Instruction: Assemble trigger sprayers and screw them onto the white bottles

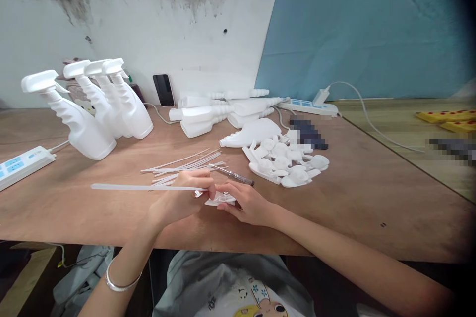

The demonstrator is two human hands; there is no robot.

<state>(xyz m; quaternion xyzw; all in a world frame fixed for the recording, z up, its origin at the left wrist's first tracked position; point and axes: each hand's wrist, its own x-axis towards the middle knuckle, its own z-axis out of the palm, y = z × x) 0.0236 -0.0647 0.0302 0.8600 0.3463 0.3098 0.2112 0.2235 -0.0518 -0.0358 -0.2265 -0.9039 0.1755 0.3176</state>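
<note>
Close to the table's front edge, my left hand (186,190) is closed, its fingers pinched around one end of a long white plastic tube (126,187). The tube points out to the left, over the back of that hand. My right hand (251,204) grips a white spray trigger head (219,200) close against the left fingertips; part of it is hidden by the fingers. Whether the tube sits in the head I cannot tell. Just beyond my hands lie several thin white tubes (186,163) and a screwdriver-like tool (236,175) with a dark handle.
A pile of white spray heads (282,161) lies to the right. Behind are white bottles (206,113) on their sides; several spray bottles (91,131) with heads stand at left. A phone (163,90) leans on the wall. Power strips (26,166) and cables line the table (353,198).
</note>
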